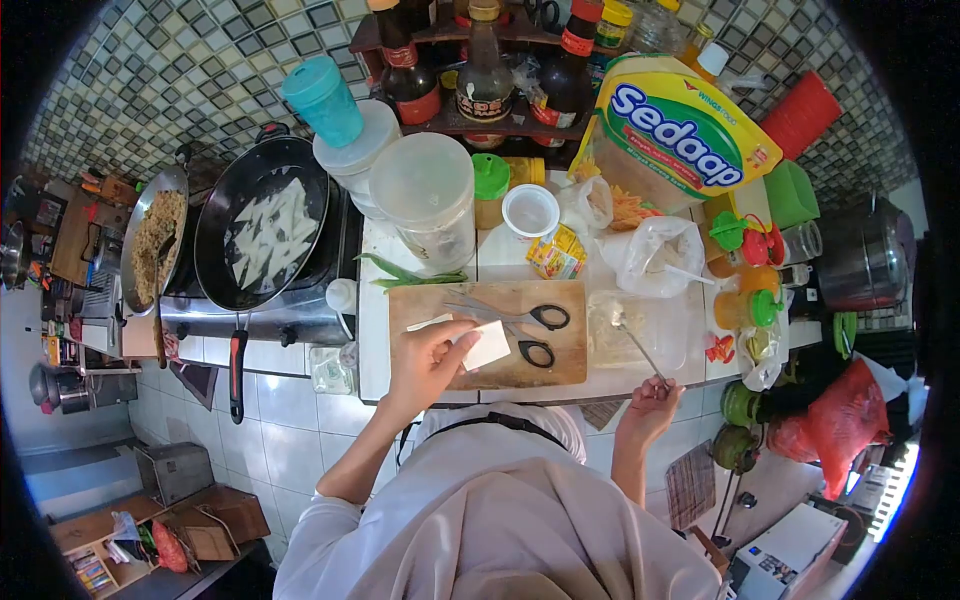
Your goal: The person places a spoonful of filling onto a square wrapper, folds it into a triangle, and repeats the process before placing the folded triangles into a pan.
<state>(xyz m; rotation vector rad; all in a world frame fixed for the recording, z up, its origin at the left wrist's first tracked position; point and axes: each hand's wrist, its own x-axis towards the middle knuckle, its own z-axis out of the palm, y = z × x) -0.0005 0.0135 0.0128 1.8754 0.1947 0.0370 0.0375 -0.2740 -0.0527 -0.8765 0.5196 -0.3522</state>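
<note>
My left hand (435, 358) pinches a flat white square wrapper (486, 346) above the left part of the wooden cutting board (455, 378). A pale edge of another piece shows behind these fingers. Scissors (530, 332) with black handles lie on the board, just right of the wrapper. In my right hand (650, 408) is the handle of a metal spoon (645, 352). Its bowl carries a whitish paste and rests in a shallow clear tray (668, 340) beside the board.
Left, a black frying pan (318, 215) holds white strips in oil, next to a wok of brown crumbly food (158, 240). Green leaves (420, 275), a tall plastic container (425, 205), a white cup (531, 211) and a plastic bag (655, 258) stand behind the board. Sauce bottles (485, 85) line the back.
</note>
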